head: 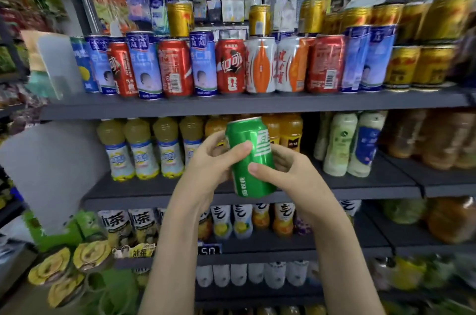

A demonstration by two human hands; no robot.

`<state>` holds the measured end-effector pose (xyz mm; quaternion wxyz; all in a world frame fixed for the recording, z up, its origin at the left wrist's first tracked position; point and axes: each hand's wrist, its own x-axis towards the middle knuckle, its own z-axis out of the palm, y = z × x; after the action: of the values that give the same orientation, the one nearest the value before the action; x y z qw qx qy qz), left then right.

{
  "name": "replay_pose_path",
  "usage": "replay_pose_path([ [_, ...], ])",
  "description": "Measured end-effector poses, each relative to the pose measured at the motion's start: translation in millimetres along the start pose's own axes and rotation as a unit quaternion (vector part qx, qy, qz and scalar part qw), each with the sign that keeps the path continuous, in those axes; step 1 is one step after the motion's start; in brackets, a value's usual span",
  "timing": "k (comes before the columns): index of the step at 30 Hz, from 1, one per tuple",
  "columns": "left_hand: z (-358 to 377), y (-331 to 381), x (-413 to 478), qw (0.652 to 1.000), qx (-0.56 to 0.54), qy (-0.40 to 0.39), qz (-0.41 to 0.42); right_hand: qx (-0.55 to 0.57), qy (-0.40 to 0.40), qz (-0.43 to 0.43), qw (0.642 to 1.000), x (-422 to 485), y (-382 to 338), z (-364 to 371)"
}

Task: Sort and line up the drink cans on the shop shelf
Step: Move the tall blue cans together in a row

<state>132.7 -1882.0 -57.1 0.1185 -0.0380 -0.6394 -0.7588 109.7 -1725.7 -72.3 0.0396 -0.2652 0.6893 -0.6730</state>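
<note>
A shop: dark shelves [231, 106] packed with drink cans [175, 67], bottles [144, 147] and a price tag [209, 250].

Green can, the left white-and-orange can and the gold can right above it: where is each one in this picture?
green can [261, 155], head view, on its side, at the white logo.
left white-and-orange can [260, 65], head view, middle of its body.
gold can [259, 21], head view, middle of its front.
</note>
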Motion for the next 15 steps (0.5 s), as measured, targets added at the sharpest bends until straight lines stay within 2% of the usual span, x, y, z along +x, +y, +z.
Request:
replay_pose_path([
  [7,37.0,-12.3,26.1,0.999,0.015,-0.011,-0.028,0.023,0.042,0.027,0.999,1.8,8.9,-33.7],
  [15,48.7,-8.3,57.7,0.997,-0.042,-0.055,0.019,0.031,0.081,-0.011,0.996,24.7,4.6,-47.8],
])
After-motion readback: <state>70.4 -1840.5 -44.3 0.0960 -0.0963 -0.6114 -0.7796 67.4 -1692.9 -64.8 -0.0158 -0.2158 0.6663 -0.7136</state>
